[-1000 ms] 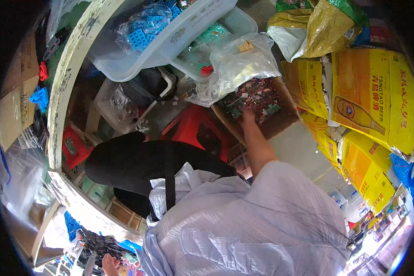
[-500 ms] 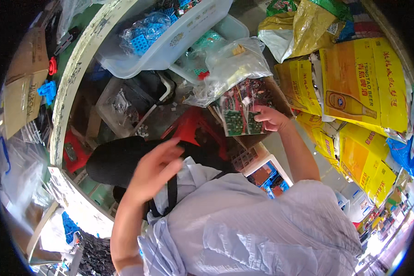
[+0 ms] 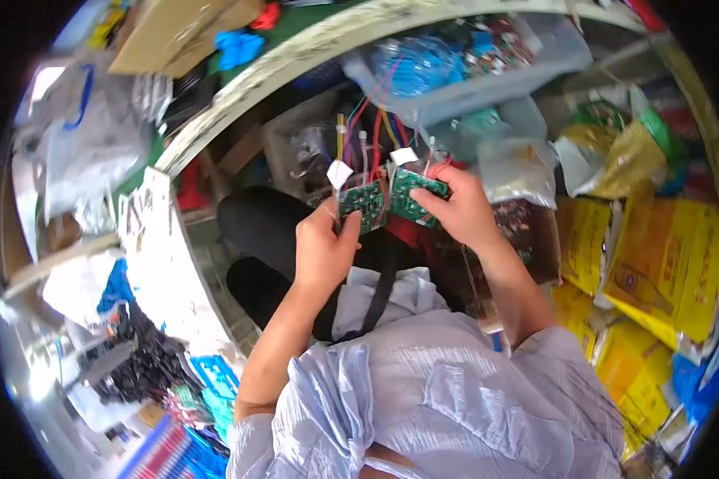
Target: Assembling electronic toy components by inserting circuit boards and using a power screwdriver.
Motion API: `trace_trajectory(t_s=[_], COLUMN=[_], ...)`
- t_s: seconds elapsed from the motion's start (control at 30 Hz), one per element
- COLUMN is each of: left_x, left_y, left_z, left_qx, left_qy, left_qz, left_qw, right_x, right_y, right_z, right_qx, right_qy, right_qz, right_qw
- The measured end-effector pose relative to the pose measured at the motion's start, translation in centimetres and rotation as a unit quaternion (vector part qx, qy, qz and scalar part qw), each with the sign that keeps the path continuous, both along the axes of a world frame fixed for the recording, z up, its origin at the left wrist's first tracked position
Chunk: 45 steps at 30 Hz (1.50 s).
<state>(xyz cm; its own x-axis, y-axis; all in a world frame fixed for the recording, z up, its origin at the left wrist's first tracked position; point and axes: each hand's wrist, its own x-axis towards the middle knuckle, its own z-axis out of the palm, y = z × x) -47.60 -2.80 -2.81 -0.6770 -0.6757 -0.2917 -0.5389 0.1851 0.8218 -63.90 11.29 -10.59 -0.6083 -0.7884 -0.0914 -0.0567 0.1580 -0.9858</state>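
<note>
Both hands are up in front of my lap, each with a green circuit board in its fingers. My left hand is closed on the left circuit board, thumb on its face. The right circuit board is pinched by my right hand, which also has its thumb on top. The boards sit side by side, their edges close; whether they touch I cannot tell. Red, yellow, purple and pink wires stick out from their far edges, with white connectors and a white tag on the left one.
An open cardboard box with more boards stands to the right, under a clear plastic bag. Farther off is a translucent bin holding blue parts. A worn table edge curves along the left. Yellow cartons are stacked at right.
My right hand has come away from the cardboard box with a board. My left hand, empty before, has moved right and now grips a board too. The view has turned leftward.
</note>
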Motion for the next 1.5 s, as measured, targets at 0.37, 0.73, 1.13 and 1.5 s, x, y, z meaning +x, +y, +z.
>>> trace_trajectory(t_s=[0.37,0.73,1.13,1.5], left_x=[17.0,37.2,64.0,67.9], left_y=[-3.4,3.6,-0.2,-2.3], left_z=[5.3,13.7,10.2,2.9], left_qx=[0.063,-0.212,-0.249,-0.169], left_qy=[0.173,0.33,0.288,-0.339], left_qz=[0.211,0.555,0.751,0.748], left_qw=[0.96,0.734,0.54,0.545], right_x=[7.4,37.7,70.7,78.2], right_y=[-14.2,-23.4,-27.3,-30.9], right_z=[9.5,22.0,22.0,12.0], right_qx=[-0.039,-0.218,-0.284,-0.208], right_qy=[-0.219,-0.054,0.329,0.365], right_qz=[0.372,0.666,0.596,0.669], right_qw=[0.901,0.711,0.675,0.613])
